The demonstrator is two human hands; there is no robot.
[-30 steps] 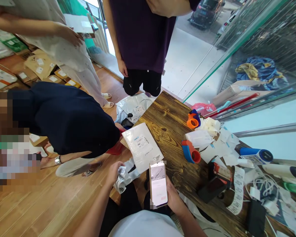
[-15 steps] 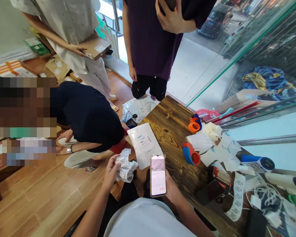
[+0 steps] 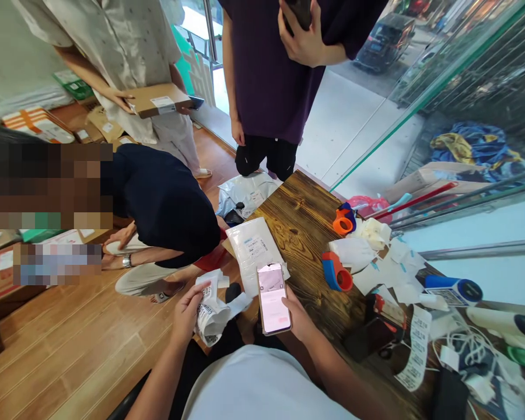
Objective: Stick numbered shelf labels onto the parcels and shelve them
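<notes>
My left hand point(image 3: 187, 309) pinches a curling strip of white number labels point(image 3: 210, 315), printed with black figures, above my lap. In my right hand point(image 3: 298, 315) is a smartphone point(image 3: 273, 300) with its lit screen facing me; the thumb lies over the screen's right edge. Just beyond the phone, a white plastic mailer point(image 3: 254, 248) with a printed label lies on the corner of the dark wooden table point(image 3: 304, 204). The phone's top edge covers part of the mailer.
Tape dispensers point(image 3: 338, 272), loose papers, a label strip point(image 3: 415, 349) and tangled cables point(image 3: 470, 344) crowd the table's right side. A person in dark blue point(image 3: 166, 204) bends at the left. Two people stand ahead, one holding a cardboard box point(image 3: 153, 100). A glass panel point(image 3: 420, 105) borders the table.
My left hand has moved slightly left with the labels, which spread out more. The phone has risen and tilted, and my right thumb has come onto its screen. The standing person's box has shifted.
</notes>
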